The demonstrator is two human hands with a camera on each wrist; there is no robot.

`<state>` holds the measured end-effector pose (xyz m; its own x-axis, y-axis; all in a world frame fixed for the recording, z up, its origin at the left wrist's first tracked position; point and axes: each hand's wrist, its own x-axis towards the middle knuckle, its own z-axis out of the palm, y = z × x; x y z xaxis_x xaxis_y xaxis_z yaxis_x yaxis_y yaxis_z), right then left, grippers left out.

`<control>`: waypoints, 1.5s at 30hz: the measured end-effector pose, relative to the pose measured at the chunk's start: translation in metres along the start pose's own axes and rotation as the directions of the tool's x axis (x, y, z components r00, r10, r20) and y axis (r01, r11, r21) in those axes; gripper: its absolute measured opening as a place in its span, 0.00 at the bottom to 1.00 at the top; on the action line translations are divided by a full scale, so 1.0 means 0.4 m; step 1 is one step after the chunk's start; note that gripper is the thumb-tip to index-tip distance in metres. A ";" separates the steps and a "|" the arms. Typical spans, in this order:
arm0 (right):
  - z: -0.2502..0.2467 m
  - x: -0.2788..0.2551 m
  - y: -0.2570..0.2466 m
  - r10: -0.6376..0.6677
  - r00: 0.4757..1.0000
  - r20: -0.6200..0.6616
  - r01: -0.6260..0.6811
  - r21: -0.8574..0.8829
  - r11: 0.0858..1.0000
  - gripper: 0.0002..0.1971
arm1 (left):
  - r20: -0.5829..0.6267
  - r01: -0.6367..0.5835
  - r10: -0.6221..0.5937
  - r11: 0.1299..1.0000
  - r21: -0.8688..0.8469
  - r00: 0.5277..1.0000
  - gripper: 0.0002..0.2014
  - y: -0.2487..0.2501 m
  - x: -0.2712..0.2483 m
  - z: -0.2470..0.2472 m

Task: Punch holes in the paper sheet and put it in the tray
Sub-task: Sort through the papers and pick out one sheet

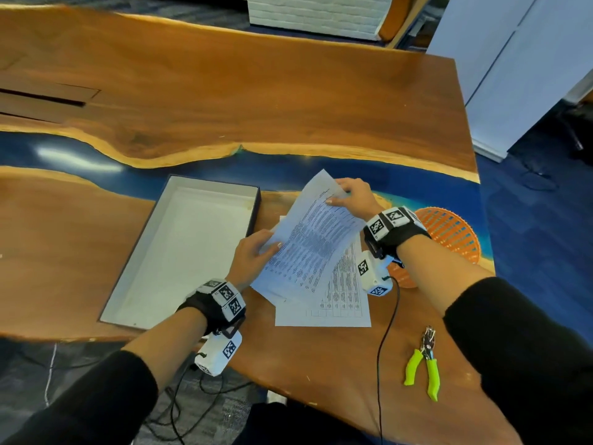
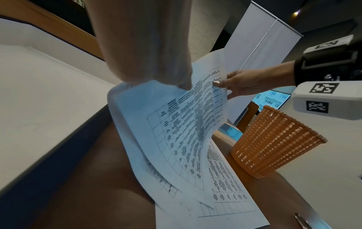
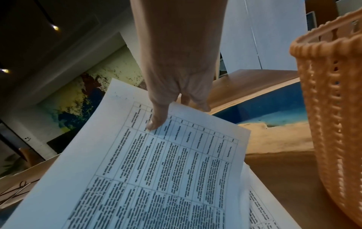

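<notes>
A printed paper sheet (image 1: 308, 239) is held tilted above the table by both hands. My left hand (image 1: 253, 255) pinches its left edge, thumb on top. My right hand (image 1: 351, 200) pinches its far right corner, thumb (image 3: 156, 122) on the print and fingers beneath. In the left wrist view the sheet (image 2: 176, 124) bows upward between the hands. More printed sheets (image 1: 340, 300) lie flat underneath on the table. The white tray (image 1: 179, 252), a shallow box with dark outer walls, lies to the left and holds nothing. A hole punch with lime-green handles (image 1: 423, 364) lies near the front right.
An orange mesh basket (image 1: 449, 232) stands just right of my right wrist, close to the table's right edge. A black cable (image 1: 385, 332) runs from the right wrist camera over the front edge. The table's far half is bare wood with a blue resin strip.
</notes>
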<state>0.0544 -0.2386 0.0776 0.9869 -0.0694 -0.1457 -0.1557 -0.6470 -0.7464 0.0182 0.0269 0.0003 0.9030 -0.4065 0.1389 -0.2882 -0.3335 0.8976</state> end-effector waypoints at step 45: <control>0.045 -0.089 0.015 0.115 0.941 -0.317 0.114 0.621 0.776 0.17 | -0.342 -0.028 -0.058 0.970 -0.240 0.938 0.20 0.128 0.173 0.022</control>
<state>0.0175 -0.2263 0.0665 0.9246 -0.3806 -0.0170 -0.0343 -0.0386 -0.9987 0.0631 -0.0256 0.0520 0.9726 -0.0707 0.2216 -0.2283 -0.1087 0.9675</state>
